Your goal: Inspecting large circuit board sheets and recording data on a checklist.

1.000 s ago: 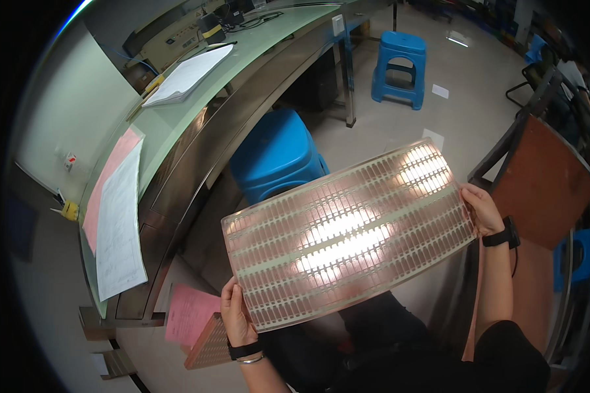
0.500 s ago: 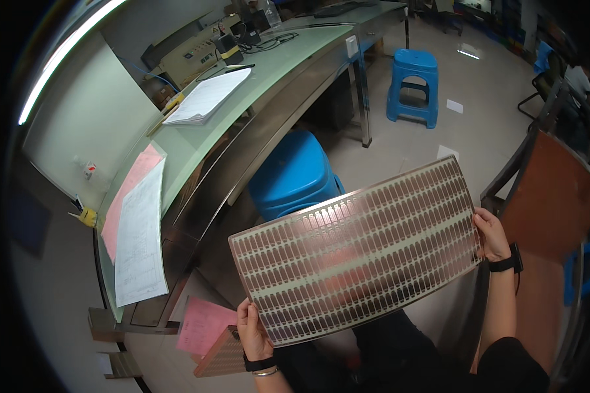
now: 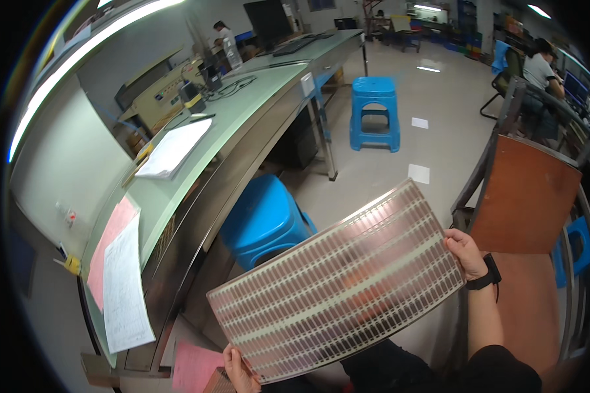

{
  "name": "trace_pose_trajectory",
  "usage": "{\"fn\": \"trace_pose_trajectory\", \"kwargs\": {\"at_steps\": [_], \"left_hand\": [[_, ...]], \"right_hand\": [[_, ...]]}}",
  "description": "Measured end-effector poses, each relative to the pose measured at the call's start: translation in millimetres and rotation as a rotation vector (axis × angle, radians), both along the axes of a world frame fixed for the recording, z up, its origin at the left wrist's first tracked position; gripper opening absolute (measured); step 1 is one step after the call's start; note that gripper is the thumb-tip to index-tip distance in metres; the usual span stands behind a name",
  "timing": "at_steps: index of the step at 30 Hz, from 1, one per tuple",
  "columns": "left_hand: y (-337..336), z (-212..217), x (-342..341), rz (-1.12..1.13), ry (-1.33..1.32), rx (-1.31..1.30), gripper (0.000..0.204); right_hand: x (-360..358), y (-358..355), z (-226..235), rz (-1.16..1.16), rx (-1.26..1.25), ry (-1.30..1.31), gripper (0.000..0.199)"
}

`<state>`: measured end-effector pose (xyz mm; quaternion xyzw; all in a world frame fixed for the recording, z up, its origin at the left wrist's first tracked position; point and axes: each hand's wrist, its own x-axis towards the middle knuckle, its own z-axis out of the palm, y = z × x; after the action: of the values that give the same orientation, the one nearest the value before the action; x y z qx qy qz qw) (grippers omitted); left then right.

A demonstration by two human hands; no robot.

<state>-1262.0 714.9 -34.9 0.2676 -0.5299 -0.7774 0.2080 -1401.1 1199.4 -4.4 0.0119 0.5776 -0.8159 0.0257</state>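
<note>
While your left hand (image 3: 240, 373) and right hand (image 3: 467, 254) grip its opposite short edges, the patterned panel (image 3: 334, 281) spans the gap between them, its right end higher. The strong glare from a second ago has left its face, so its repeating rows now read more plainly. Beyond your left hand, farther left, a yellow holder (image 3: 73, 264) carries what look like pens; well past your grip stands a clear bottle (image 3: 232, 54), its contents unclear.

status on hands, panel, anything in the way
Left hand gripping panel by lower left corner, right hand by right edge. Panel slanted in view, right end higher. Blue stool partly hidden behind it.
</note>
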Motion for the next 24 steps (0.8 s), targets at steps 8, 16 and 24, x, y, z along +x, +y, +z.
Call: {"fn": "trace_pose_trajectory", "kwargs": {"at_steps": [8, 16, 24], "left_hand": [[3.9, 11.6, 7.6, -0.032, -0.116, -0.078, 0.038], [-35.3, -30.8, -1.8, -0.201, 0.385, 0.041, 0.013], [6.0, 5.1, 10.9, -0.059, 0.354, 0.016, 0.037]], "right_hand": [[8.9, -0.6, 9.9, 0.035, -0.085, 0.007, 0.032], [-22.1, 3.9, -1.4, -0.171, -0.035, 0.323, 0.010], [-47.4, -8.0, -70.3, 0.059, -0.530, 0.514, 0.029]]}}
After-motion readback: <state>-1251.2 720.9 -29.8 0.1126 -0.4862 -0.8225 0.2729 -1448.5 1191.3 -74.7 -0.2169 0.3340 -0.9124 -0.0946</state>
